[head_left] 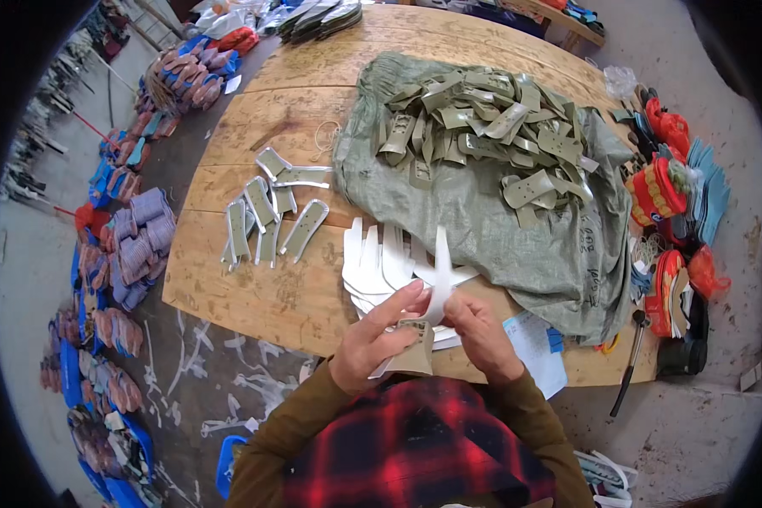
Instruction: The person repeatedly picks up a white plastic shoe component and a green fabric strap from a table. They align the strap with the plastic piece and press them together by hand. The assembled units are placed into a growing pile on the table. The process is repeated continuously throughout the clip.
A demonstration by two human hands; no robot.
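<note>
Close to my body at the table's near edge, my left hand (366,349) is closed around an olive, curved shoe-upper piece (414,361) with small punched holes. Pinched in my right hand (488,335) is a thin white curved strip (441,269), its tip rising upward. The strip's lower part meets the olive piece between my hands; whether they are joined is hidden by my fingers. Just beyond lies a fanned stack of white cut pieces (366,262). To the left, several olive pieces with white edges (304,229) lie in a loose group.
A green woven sack (432,203) bears a heap of olive pieces (483,118) on the wooden table (220,296). Right of me are a paper sheet (538,351) and a hammer (631,360). Bundled shoe parts (144,241) and white scraps (254,381) lie on the left floor.
</note>
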